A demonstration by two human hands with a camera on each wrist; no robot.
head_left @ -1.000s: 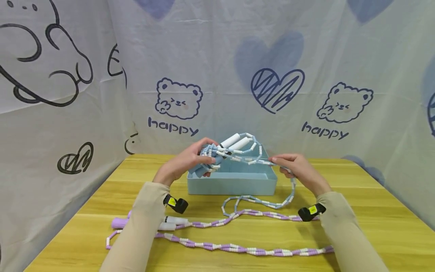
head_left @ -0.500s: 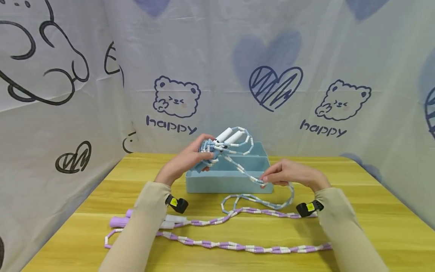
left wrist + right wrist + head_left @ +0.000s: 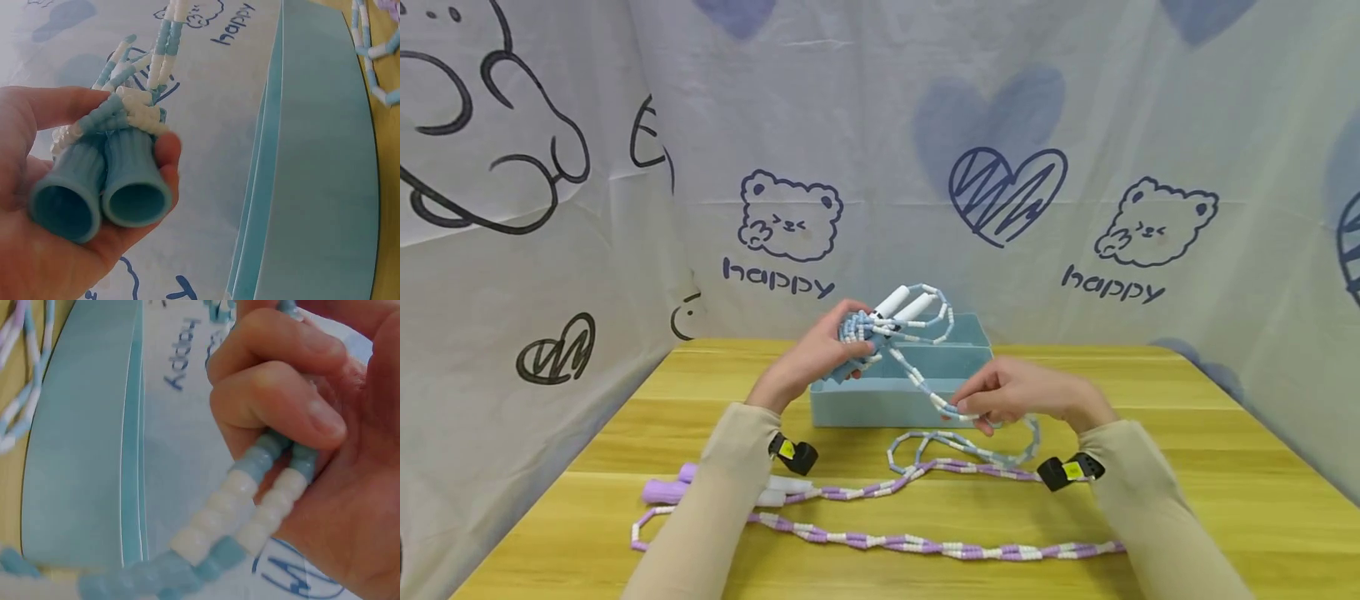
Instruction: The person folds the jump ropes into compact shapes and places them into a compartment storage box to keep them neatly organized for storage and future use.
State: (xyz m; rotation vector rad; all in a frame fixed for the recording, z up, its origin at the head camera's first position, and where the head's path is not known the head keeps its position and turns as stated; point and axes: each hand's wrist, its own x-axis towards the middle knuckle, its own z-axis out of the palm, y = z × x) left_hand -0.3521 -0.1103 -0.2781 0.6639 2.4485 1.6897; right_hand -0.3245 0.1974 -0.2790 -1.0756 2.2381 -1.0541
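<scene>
My left hand (image 3: 815,354) grips the two handles of a blue and white beaded jump rope (image 3: 917,379). Their flared blue ends (image 3: 136,203) point at the left wrist camera, and beaded cord is wound round the handles. White handle parts (image 3: 904,304) stick out toward the upper right. My right hand (image 3: 1011,392) pinches the doubled cord lower down, to the right of the left hand. In the right wrist view, beaded strands (image 3: 215,512) run out from under its curled fingers. The rest of the cord lies in a loop (image 3: 955,437) on the table.
Behind the hands stands an open light blue box (image 3: 880,406). A purple and white beaded jump rope (image 3: 880,543) stretches across the table (image 3: 1240,500) in front, its purple handles (image 3: 662,492) partly under the left forearm. A printed cloth (image 3: 895,100) hangs behind the table.
My right hand has moved down and left with the cord, so the stretch between the hands now slants downward. The left hand keeps its grip, slightly lower than at first.
</scene>
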